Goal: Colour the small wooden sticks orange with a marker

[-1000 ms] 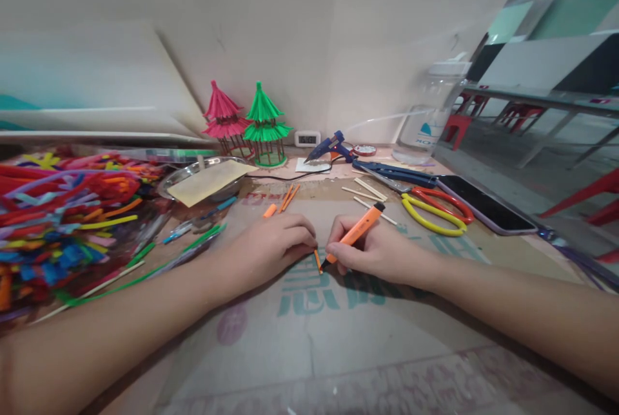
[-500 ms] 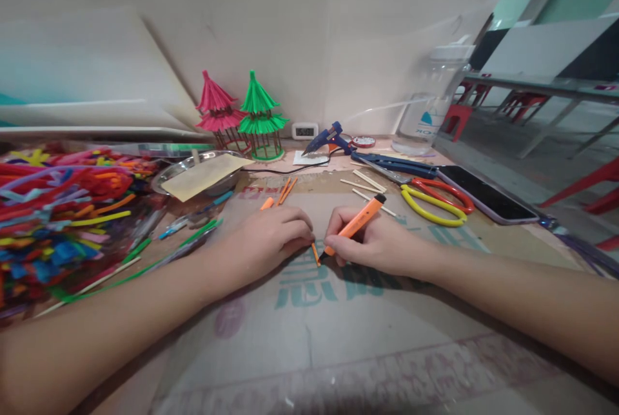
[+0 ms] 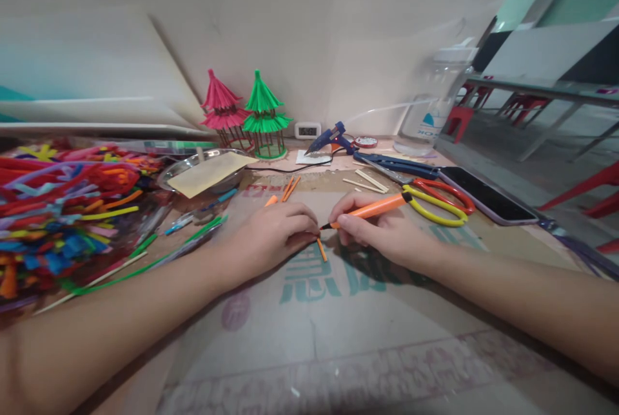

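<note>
My right hand grips an orange marker pen, its dark tip pointing left and close to my left fingertips. Pinched in my left hand is a thin orange stick, whose lower end sticks out over the cardboard sheet. An orange marker cap lies just beyond my left hand. Behind it rest a few orange sticks. Several plain pale sticks lie past my right hand.
Colourful pipe cleaners are heaped at left, near a metal dish with card on it. Pink and green pagoda models stand by the wall. A blue glue gun, scissors, a phone and a water jug sit beyond.
The marker has tilted flatter, and its tip has moved from the stick's lower end up towards my left fingertips. My left hand keeps its pinch. The view has shifted slightly.
</note>
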A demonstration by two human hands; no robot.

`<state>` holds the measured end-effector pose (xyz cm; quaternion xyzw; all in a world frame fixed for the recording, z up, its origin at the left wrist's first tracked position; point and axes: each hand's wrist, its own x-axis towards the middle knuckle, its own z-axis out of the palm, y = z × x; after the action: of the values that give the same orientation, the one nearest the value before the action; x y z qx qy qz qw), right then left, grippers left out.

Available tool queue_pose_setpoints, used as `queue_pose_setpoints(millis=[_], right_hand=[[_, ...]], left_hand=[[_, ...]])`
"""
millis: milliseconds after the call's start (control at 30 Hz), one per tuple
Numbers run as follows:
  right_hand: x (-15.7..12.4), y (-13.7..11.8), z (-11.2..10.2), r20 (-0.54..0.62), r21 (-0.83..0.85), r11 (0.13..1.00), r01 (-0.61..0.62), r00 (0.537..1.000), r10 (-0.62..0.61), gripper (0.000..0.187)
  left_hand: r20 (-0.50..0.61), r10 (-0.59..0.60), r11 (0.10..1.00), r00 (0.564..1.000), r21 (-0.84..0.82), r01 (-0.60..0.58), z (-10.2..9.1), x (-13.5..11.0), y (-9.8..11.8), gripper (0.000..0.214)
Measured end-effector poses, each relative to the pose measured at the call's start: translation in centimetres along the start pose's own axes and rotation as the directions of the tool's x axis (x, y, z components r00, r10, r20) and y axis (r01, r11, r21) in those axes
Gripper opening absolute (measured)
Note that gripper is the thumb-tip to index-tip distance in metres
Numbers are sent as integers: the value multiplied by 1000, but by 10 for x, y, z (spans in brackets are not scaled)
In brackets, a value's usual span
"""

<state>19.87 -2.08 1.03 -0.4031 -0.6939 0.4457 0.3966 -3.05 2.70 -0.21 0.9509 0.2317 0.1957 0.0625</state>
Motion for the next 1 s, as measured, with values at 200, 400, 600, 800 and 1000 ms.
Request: queue_pose_setpoints(millis=[200,400,600,800,1000], right_hand=[[-1,0,3,-11,-19,997,-70,998,70,8],[2,2,4,43,-86,992,-93,994,97,14],[4,4,5,59,-91,988,-125,990,131,16],[4,2,5,68,-76,987,-140,987,145,14],[3,0,1,136,-97,983,-154,977,166,14]], left_hand=[[-15,7,999,1000,-52,-8,2,-3,-2,11],[-31,31,998,999,-57,-32,2,-1,-1,10],[-30,19,998,999,-55,-21,3,-1,-2,13],[-24,10,998,1000,-62,-11,3,-1,-1,15],[-35,38,998,999,-55,-40,4,-1,-3,14]])
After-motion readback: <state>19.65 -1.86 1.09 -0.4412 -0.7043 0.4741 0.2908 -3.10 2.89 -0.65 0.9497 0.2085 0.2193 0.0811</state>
